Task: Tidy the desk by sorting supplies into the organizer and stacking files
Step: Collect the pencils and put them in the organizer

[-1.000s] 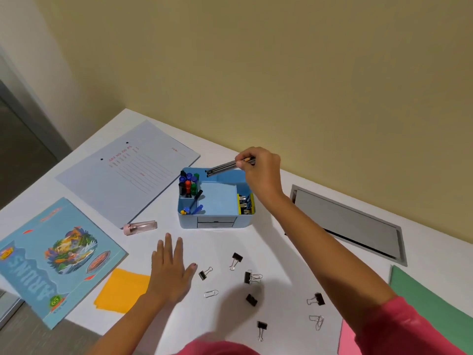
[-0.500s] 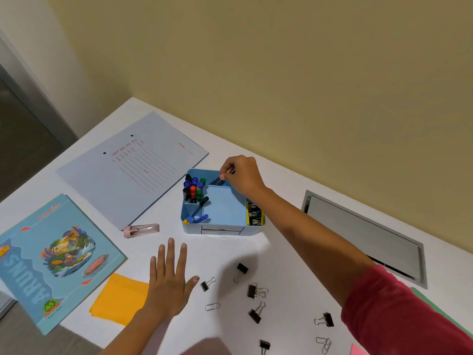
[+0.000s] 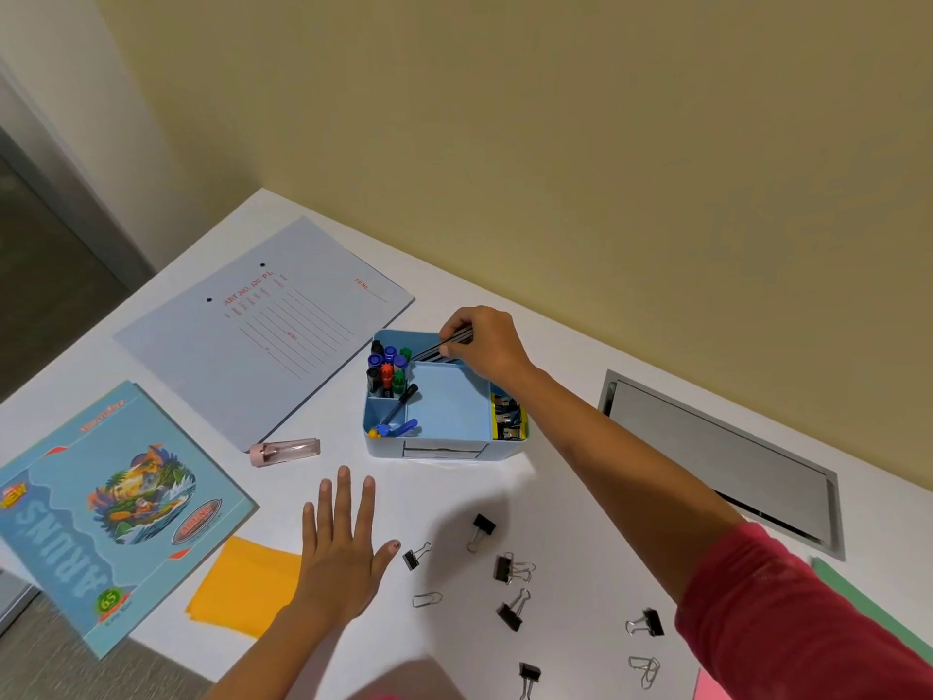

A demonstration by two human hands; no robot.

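Note:
A light blue desk organizer (image 3: 449,416) stands mid-desk, with markers (image 3: 387,368) in its back left compartment and binder clips in its right slot. My right hand (image 3: 484,346) is over the organizer's back compartment, closed on a bundle of dark pencils (image 3: 438,350) whose tips point left into it. My left hand (image 3: 343,548) lies flat on the desk, fingers spread, holding nothing. Several black binder clips (image 3: 505,568) and a paper clip (image 3: 427,599) lie scattered in front. A grey-blue file folder (image 3: 262,320) lies at the back left.
A blue notebook (image 3: 111,512) overhangs the left desk edge, with an orange paper (image 3: 242,588) beside it. A pink clear tube (image 3: 285,451) lies left of the organizer. A grey cable hatch (image 3: 717,462) is set in the desk at right; green and pink sheets (image 3: 878,623) lie at the right edge.
My right hand has lowered the pencils from above the organizer down into its back compartment. The left hand has stayed flat on the desk. The camera has shifted a little.

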